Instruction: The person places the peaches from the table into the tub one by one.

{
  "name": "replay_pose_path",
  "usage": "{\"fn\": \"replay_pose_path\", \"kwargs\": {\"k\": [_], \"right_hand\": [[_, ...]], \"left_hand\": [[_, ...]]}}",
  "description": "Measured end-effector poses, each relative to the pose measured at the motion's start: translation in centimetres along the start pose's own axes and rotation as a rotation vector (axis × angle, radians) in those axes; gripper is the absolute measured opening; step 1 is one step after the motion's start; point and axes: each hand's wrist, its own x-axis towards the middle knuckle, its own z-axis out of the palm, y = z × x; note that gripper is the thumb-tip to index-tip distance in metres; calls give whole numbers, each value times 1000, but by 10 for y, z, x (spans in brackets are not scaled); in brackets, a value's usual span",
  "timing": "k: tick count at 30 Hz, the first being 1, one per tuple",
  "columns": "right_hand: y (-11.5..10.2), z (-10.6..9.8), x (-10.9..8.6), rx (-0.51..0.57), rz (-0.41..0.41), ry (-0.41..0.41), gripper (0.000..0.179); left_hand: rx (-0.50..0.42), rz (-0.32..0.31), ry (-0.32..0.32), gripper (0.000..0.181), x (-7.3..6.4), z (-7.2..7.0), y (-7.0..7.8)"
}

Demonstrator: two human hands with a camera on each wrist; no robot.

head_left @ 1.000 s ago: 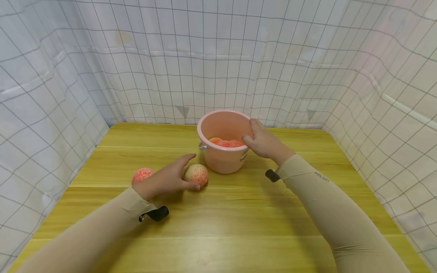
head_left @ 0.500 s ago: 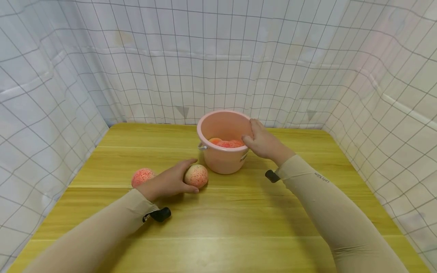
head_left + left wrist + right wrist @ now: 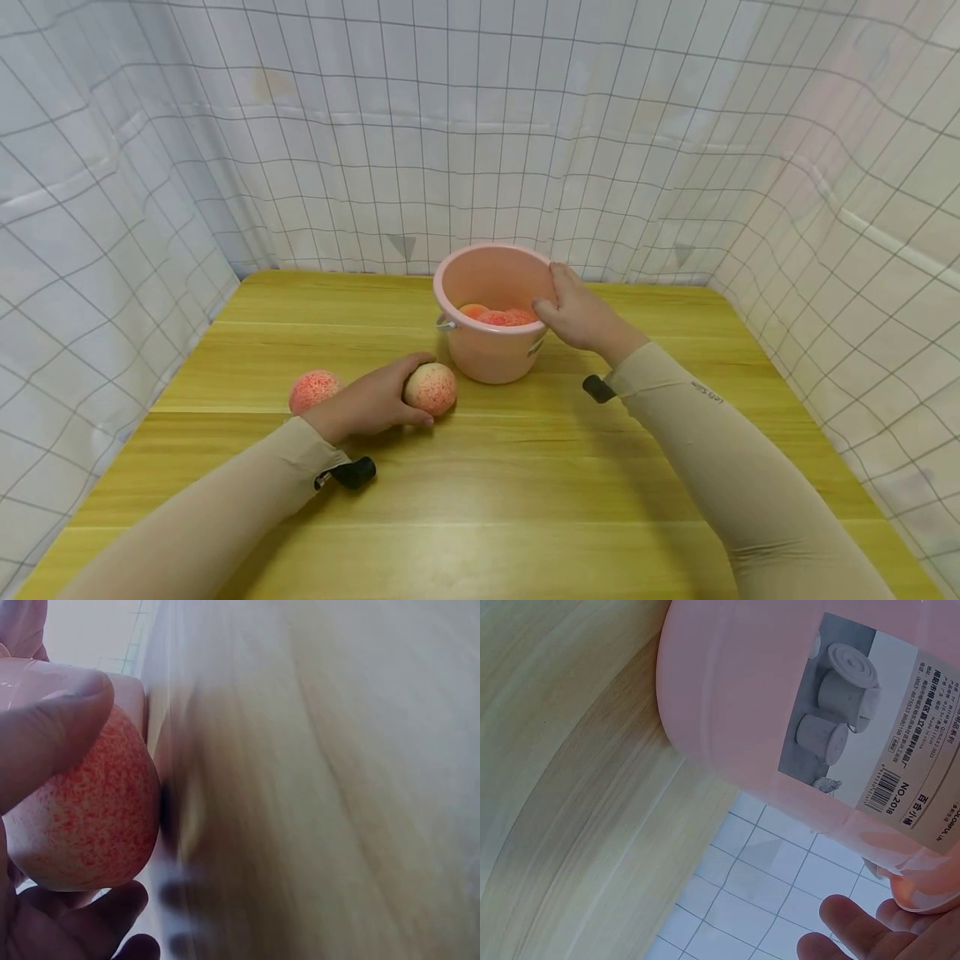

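Note:
My left hand point(image 3: 371, 400) grips a cream and red speckled peach point(image 3: 431, 389), thumb on the near side and fingers on the far side. In the left wrist view the peach point(image 3: 97, 810) sits between the thumb and the curled fingers, close over the wooden table. My right hand point(image 3: 581, 308) holds the right rim of a pink plastic bucket point(image 3: 491, 354). Several reddish fruits point(image 3: 498, 317) lie inside the bucket, partly hidden by its front wall. A second peach point(image 3: 313, 390), redder, rests on the table behind my left wrist, partly covered by it.
The wooden table point(image 3: 480, 492) runs back to a white grid-patterned curtain point(image 3: 480, 150), which also hangs along both sides. On the bucket's right side is a printed label point(image 3: 877, 727). Its white handle end point(image 3: 446, 322) shows at the left rim.
My left hand's fingers and thumb have closed in around the cream and red peach, which has barely moved. The right hand stays on the bucket rim.

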Motion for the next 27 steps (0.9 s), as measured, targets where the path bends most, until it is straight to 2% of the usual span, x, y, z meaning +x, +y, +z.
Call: {"fn": "replay_pose_path", "kwargs": {"k": [5, 12, 27], "right_hand": [[2, 1, 1, 17, -1, 4, 83], [2, 1, 1, 15, 8, 10, 83], [1, 2, 1, 7, 22, 8, 83]], "left_hand": [[32, -6, 1, 86, -1, 0, 0], [57, 19, -11, 84, -1, 1, 0], [59, 11, -4, 82, -4, 1, 1]]}}
